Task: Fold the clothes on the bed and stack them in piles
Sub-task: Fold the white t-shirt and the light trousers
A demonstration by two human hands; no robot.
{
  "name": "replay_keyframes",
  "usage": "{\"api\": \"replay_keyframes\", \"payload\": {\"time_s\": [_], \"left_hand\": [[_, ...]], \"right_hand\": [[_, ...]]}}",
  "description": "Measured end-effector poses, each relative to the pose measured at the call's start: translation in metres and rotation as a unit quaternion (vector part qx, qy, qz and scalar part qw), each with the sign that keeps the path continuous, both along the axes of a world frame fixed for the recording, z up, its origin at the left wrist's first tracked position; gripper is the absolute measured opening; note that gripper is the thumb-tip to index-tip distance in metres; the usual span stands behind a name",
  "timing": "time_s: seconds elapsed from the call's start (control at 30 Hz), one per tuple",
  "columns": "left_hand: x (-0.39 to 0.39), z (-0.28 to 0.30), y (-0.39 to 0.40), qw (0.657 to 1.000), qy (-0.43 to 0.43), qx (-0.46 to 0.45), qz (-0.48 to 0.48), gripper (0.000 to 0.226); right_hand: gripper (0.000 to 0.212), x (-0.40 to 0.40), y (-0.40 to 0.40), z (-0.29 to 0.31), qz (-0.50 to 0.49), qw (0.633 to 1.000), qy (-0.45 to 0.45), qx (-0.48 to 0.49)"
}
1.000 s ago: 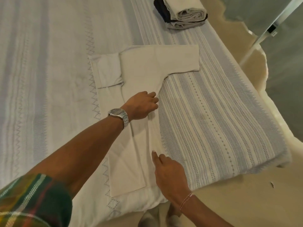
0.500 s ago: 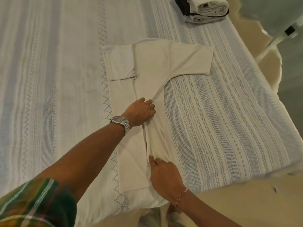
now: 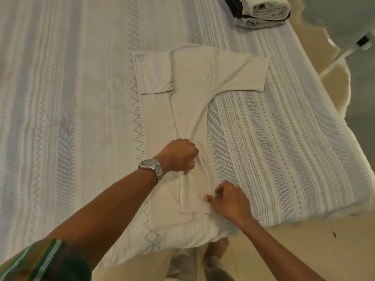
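Note:
A cream T-shirt (image 3: 190,94) lies flat on the striped bed cover (image 3: 274,142), its left side folded in and its right sleeve spread out to the right. My left hand (image 3: 179,155), with a watch on the wrist, has its fingers curled and grips the shirt's fabric at mid-body. Nearer the bed's front edge, my right hand (image 3: 229,199) pinches the shirt's right edge close to the hem. A pile of folded clothes (image 3: 263,12) sits at the bed's far right corner.
The bed's right and front edges drop to a beige floor (image 3: 304,250). A grey surface with a light frame (image 3: 345,27) stands past the bed at top right. My legs (image 3: 194,264) are at the front edge.
My left hand's fingers have curled into the fabric. My right hand moved right to the shirt's side edge and pinched it. The right side of the shirt is now folded inward.

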State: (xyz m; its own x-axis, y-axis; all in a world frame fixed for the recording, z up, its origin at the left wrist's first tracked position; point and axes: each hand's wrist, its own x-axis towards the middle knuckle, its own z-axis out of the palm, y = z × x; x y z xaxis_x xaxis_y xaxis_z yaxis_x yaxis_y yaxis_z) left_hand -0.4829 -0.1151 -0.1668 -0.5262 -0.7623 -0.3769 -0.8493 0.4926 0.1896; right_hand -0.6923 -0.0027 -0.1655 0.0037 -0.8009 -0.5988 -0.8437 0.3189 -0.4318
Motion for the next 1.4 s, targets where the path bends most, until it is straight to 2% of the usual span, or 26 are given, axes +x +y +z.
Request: {"api": "replay_keyframes", "payload": {"time_s": [0.1, 0.2, 0.27, 0.33, 0.47, 0.6, 0.7, 0.83, 1.0, 1.17, 1.33, 1.4], "left_hand": [[-0.002, -0.007, 0.014, 0.988, 0.087, 0.011, 0.127, 0.015], [-0.007, -0.011, 0.033, 0.938, 0.194, 0.020, 0.286, 0.035], [-0.011, -0.009, 0.045, 0.911, 0.226, 0.016, 0.345, 0.044], [-0.015, -0.011, 0.051, 0.898, 0.222, 0.025, 0.378, 0.049], [-0.019, -0.013, 0.063, 0.856, 0.211, 0.097, 0.462, 0.049], [-0.017, -0.005, 0.076, 0.870, 0.163, 0.150, 0.441, 0.025], [-0.016, -0.002, 0.088, 0.865, 0.154, 0.203, 0.433, 0.028], [-0.014, 0.007, 0.106, 0.833, 0.173, 0.270, 0.451, 0.036], [-0.010, 0.009, 0.125, 0.789, 0.199, 0.317, 0.488, 0.034], [-0.006, 0.007, 0.135, 0.737, 0.267, 0.353, 0.511, 0.034], [-0.018, -0.003, 0.154, 0.721, 0.291, 0.329, 0.536, 0.030], [-0.022, -0.003, 0.157, 0.715, 0.296, 0.307, 0.554, 0.029]], "right_hand": [[0.061, -0.001, 0.004, 0.001, 0.009, 0.999, -0.043, 0.008], [0.075, 0.002, 0.018, -0.005, 0.147, 0.982, -0.018, -0.120], [0.067, 0.002, 0.028, -0.013, 0.227, 0.952, -0.007, -0.207], [0.052, 0.000, 0.034, -0.020, 0.251, 0.932, -0.010, -0.262], [0.039, -0.007, 0.046, -0.028, 0.282, 0.911, 0.012, -0.300], [0.042, -0.011, 0.055, -0.028, 0.278, 0.910, 0.016, -0.307], [0.033, -0.010, 0.061, -0.029, 0.245, 0.920, 0.014, -0.307], [0.018, -0.013, 0.065, -0.029, 0.173, 0.938, -0.013, -0.300], [0.030, -0.017, 0.064, -0.027, 0.176, 0.931, -0.002, -0.320], [0.027, -0.027, 0.071, -0.031, 0.115, 0.932, 0.013, -0.343], [0.013, -0.027, 0.090, -0.040, 0.034, 0.936, 0.037, -0.348], [0.016, -0.022, 0.092, -0.042, 0.035, 0.931, 0.057, -0.360]]}}
